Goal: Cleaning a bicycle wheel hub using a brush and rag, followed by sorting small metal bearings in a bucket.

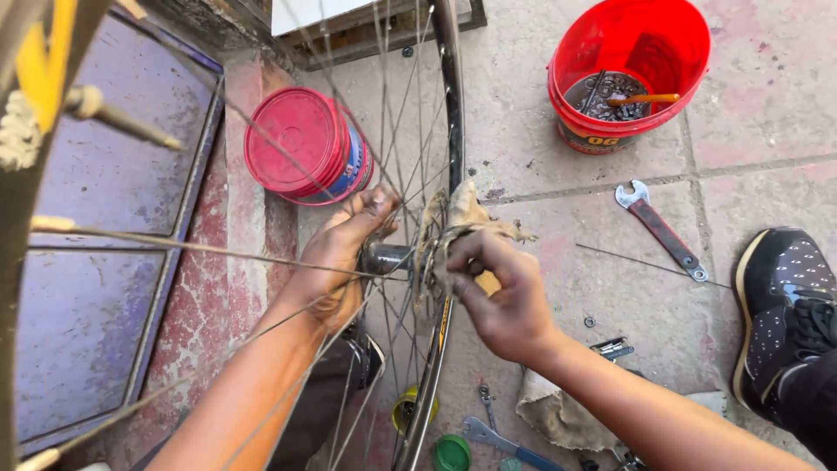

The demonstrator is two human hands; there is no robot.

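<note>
A bicycle wheel stands upright in front of me, its dark rim (452,105) running from the top down past my hands. Thin spokes fan out from the metal hub (386,257). My left hand (336,262) reaches through the spokes and grips the hub's left side. My right hand (501,292) pinches a dirty beige rag (466,212) against the greasy sprocket cluster (429,262) on the hub's right side. Both hands are smeared with grease.
On the paved floor stand a lidded red tub (301,144) and an open red bucket (629,70) of metal parts. A red-handled wrench (660,228), a blue spanner (499,440), small caps (452,453), another cloth (558,410) and a black shoe (780,310) lie around.
</note>
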